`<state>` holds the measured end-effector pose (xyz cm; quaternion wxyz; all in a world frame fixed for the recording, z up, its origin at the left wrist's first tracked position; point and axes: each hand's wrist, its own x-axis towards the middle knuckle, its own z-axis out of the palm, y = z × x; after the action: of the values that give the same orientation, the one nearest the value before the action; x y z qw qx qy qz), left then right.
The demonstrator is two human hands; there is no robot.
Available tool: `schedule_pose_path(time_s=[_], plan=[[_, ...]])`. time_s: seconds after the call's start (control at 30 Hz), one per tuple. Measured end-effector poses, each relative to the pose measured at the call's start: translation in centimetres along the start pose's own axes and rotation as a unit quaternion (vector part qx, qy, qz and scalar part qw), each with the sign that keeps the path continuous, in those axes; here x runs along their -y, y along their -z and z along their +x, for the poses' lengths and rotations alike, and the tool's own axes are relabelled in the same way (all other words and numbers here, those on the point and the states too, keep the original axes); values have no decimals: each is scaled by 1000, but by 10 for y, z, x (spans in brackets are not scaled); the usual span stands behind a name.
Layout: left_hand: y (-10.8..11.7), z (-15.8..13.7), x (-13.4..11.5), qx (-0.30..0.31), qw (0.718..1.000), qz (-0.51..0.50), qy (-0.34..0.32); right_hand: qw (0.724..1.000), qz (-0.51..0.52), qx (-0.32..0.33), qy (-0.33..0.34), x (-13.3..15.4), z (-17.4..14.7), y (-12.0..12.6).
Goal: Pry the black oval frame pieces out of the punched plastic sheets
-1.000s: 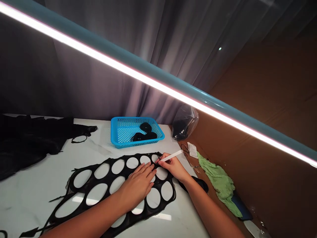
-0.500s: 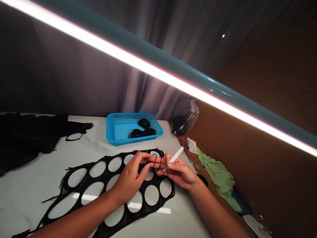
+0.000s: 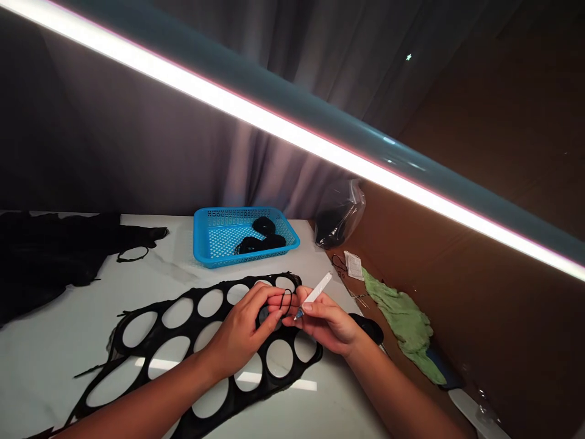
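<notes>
My left hand [image 3: 247, 323] is closed, thumb and fingers pinching a thin black cord loop [image 3: 291, 299]. Opposite it, my right hand [image 3: 326, 317] grips a slim white pen-like tool [image 3: 319, 286] between thumb and fingers. The tool's narrow bluish tip points down and left, close to the loop; whether they touch I cannot tell. Some right fingers stretch behind the loop toward the left fingertips. Both hands hover over a flat black sheet [image 3: 196, 311] with large round holes cut through it, lying on the white tabletop [image 3: 150, 268].
A blue basket [image 3: 201, 238] with black round pieces stands behind the sheet. Black material [image 3: 55, 250] lies at left, near a black ring [image 3: 132, 255]. To the right are a clear bag [image 3: 340, 213], a green cloth [image 3: 404, 320] and a dark oval piece [image 3: 368, 328]. A bright tube lamp [image 3: 256, 119] crosses above.
The right hand and its white tool have shifted slightly left and down. The black cord shows as one narrower loop now, where two strands stood apart before. The left hand barely moved.
</notes>
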<state>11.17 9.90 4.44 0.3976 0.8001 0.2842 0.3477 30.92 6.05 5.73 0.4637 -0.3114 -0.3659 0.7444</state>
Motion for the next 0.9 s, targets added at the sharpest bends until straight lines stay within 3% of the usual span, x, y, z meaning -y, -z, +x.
schedule_pose_path(time_s=[0.13, 0.27, 0.37, 0.43, 0.53, 0.67, 0.77, 0.9], plan=[[-2, -1, 6, 7, 1000, 13, 0, 999, 37, -6, 1, -4, 2, -1], [-8, -5, 18, 4, 995, 99, 4, 992, 51, -102, 57, 2, 10, 10], [-14, -8, 26, 46, 980, 191, -23, 969, -69, -189, 142, 9, 22, 33], [-19, -9, 31, 80, 964, 249, -52, 946, -184, -207, 167, 10, 30, 48], [-25, -10, 37, 104, 944, 304, -71, 929, -299, -167, 139, 1, 38, 61], [-28, -12, 42, 110, 938, 320, -76, 893, -422, -107, 115, -9, 40, 59], [-28, -14, 45, 103, 939, 316, -84, 873, -463, -101, 120, -11, 39, 56], [-29, -15, 46, 96, 939, 317, -92, 867, -475, -101, 116, -10, 38, 56]])
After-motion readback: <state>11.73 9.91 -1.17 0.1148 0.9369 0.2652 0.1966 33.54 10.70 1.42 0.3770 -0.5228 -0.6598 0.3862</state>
